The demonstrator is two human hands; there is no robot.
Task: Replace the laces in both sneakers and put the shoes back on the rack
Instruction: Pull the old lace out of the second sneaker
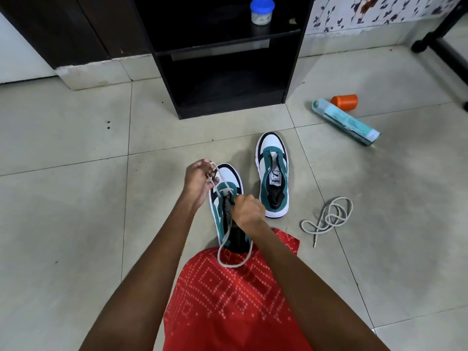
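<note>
Home interior, as I look down on it: pale tiled floor [76, 224] with grey grout lines, a black open rack [228, 107] carrying a blue-lidded jar [262, 11] on its shelf, a floral-printed covering [367, 13] to the right, dark wooden cupboard panels [83, 26] to the left

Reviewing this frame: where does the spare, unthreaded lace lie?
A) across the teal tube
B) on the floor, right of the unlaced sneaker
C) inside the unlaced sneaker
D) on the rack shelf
B: the loose lace lies coiled on the floor, right of the unlaced sneaker and apart from it.
</note>
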